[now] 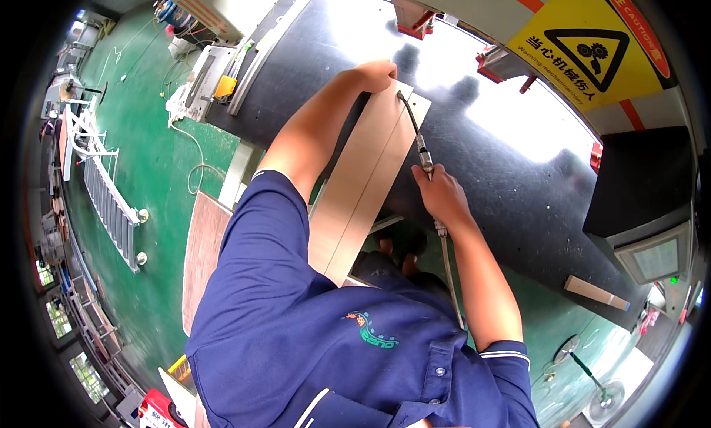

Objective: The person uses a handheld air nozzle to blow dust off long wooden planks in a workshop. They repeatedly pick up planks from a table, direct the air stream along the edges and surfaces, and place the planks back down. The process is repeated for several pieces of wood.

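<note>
A long pale wooden board (363,168) with a lengthwise line down it lies over the near edge of the dark table (511,176), its near end close to my body. At the board's far left corner is my left hand (378,76), closed, with its fingertips hidden. My right hand (442,193) is wrapped around a slim metal air blow gun (424,157), to the right of the board. The gun's thin dark tube reaches up to the board's far end, close to my left hand. From its back, a hose (450,280) runs down beside my right forearm.
A metal rail (270,54) lies at the table's far left. A short wooden strip (596,292) sits near the right edge. Above the far right hangs a yellow warning sign (592,50), with a dark monitor box (641,198) below it. Another wood-grain panel (204,243) stands at my left.
</note>
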A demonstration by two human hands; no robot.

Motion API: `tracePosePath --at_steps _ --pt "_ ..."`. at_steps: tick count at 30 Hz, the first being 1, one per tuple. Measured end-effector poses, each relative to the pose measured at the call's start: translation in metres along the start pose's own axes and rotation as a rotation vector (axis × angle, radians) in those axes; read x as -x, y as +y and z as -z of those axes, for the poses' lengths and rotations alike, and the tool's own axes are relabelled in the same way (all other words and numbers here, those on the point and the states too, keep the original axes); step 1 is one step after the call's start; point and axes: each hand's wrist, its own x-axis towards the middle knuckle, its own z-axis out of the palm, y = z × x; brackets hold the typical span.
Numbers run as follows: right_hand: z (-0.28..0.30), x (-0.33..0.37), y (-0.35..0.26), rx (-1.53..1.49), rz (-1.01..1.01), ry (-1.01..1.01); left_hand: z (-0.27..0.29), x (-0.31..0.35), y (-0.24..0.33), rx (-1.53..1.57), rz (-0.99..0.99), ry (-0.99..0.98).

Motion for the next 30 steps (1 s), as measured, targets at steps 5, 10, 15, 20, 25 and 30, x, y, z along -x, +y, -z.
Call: tracePosePath --at_steps 5,10,15,20,25,30 --pt "0.003 0.001 -0.005 0.0 -0.002 -0.017 -0.027 -0.002 -0.005 -0.021 -0.002 0.186" --pt "-0.002 -0.002 -0.003 0.002 0.007 -0.013 -0.048 0.014 0.013 -0.028 0.041 0.464" --pt "-0.003 -0.006 -0.009 0.017 0.06 -0.049 -0.018 -0.003 -0.006 0.095 0.111 0.197" --pt "-0.003 -0.016 -0.018 0.018 0.033 -0.067 -0.015 0.001 0.0 0.029 0.1 0.214" --pt "-0.001 -0.015 -0.022 0.017 0.016 -0.069 -0.02 0.014 0.017 0.054 0.235 0.307" --pt "-0.002 -0.014 -0.023 0.041 0.008 -0.037 -0.015 0.007 0.018 -0.001 0.292 0.26"
